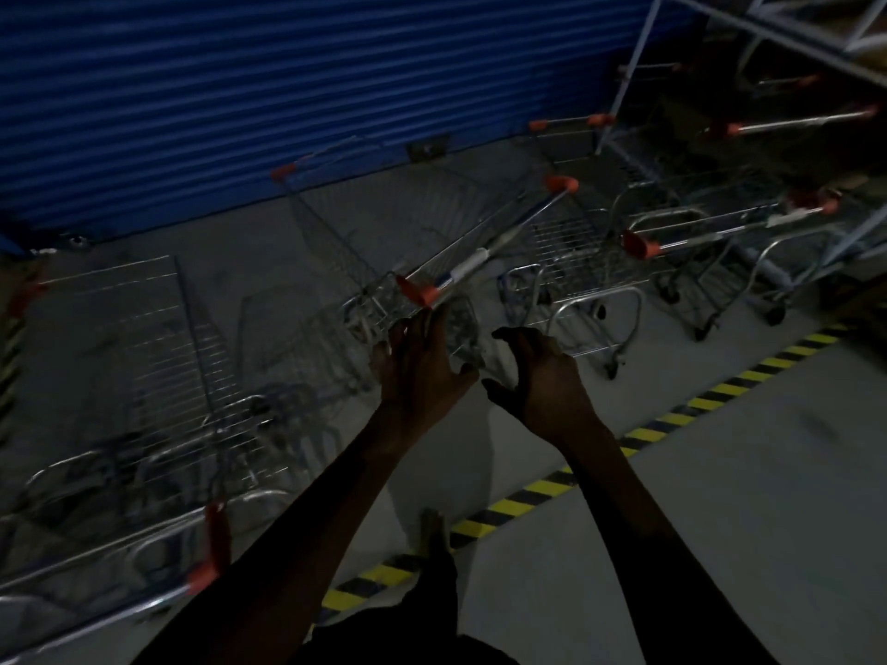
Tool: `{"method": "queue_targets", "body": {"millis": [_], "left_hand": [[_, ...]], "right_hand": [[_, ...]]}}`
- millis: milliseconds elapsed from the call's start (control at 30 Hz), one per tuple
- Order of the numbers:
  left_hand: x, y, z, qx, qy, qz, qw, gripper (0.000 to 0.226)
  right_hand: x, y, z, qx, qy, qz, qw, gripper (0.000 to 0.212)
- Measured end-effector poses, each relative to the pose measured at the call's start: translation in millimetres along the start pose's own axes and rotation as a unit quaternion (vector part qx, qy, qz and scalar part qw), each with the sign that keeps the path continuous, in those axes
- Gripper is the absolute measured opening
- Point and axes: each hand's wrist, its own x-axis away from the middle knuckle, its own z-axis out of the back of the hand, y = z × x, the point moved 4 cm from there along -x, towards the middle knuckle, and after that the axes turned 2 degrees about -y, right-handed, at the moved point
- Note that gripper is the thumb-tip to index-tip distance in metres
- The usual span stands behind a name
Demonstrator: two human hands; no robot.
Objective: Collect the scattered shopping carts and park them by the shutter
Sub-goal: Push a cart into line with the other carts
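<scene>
Shiny wire-metal carts with orange plastic handle ends, ribbed blue metal shutter, matt concrete floor.

Both forearms are bare from the wrist to the frame edge, with no sleeve, watch or ring visible. The left hand and the right hand wear no gloves. At 6 o'clock is dark clothing (too dim to tell what kind).

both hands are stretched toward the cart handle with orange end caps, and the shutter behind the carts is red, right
Not quite: the head view shows the shutter is blue, not red. The left hand and right hand do reach toward the cart handle with orange end caps.
</scene>
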Motion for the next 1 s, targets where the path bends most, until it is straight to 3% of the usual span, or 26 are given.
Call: {"method": "queue_targets", "body": {"millis": [400,667,833,1000], "left_hand": [[-149.4,18.6,-65.1,0.0,-0.059,0.048,0.997,0.103],[-222.4,13.6,-117.9,0.098,-0.126,0.103,0.982,0.119],[-256.5,17.0,-118.0,0.001,-0.141,0.144,0.979,0.083],[-266.4,4.1,-131.3,-0.052,-0.179,0.175,0.967,0.053]], "right_hand": [[-146.0,114.9,8.7,0.15,-0.095,-0.003,0.984,0.082],[-239.2,197.0,-0.7,0.179,-0.169,0.017,0.969,0.096],[-305.6,231.5,-10.0,0.204,-0.191,0.108,0.954,0.092],[-357.4,253.8,-27.2,0.205,-0.223,0.195,0.933,0.056]]}}
